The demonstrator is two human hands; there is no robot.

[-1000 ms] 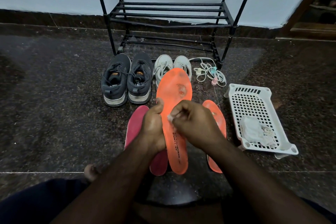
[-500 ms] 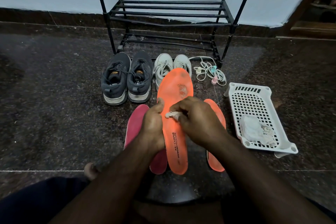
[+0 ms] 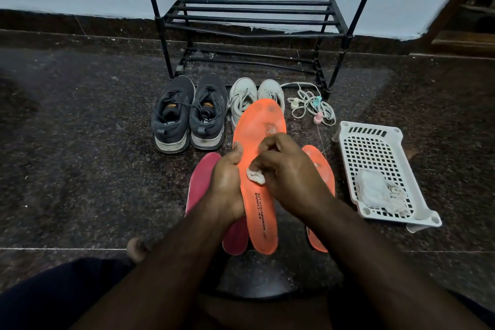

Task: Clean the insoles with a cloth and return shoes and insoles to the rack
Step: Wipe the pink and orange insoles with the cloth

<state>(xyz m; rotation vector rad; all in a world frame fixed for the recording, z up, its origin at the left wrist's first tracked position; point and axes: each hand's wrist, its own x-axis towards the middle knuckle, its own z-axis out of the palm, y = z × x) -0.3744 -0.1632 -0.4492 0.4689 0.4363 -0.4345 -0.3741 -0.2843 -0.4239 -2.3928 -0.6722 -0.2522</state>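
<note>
Mid-wipe on the orange insole point(image 3: 258, 203). My left hand point(image 3: 225, 182) grips its left edge, thumb on top, holding it up off the floor. My right hand point(image 3: 288, 169) pinches a small wad of cloth point(image 3: 255, 175) against the insole's middle. The scuffed patch point(image 3: 272, 128) near the toe is the obvious dirt, so work far-ward in short strokes, pressing into my left palm so the foam doesn't flex away. Refold the wad when it greys.

Second orange insole point(image 3: 321, 169) lies on the floor right of my hands, red insole point(image 3: 201, 182) left. Dark shoes point(image 3: 190, 115) and white shoes point(image 3: 257, 92) sit in front of the rack point(image 3: 254, 19), none shelved yet.
</note>
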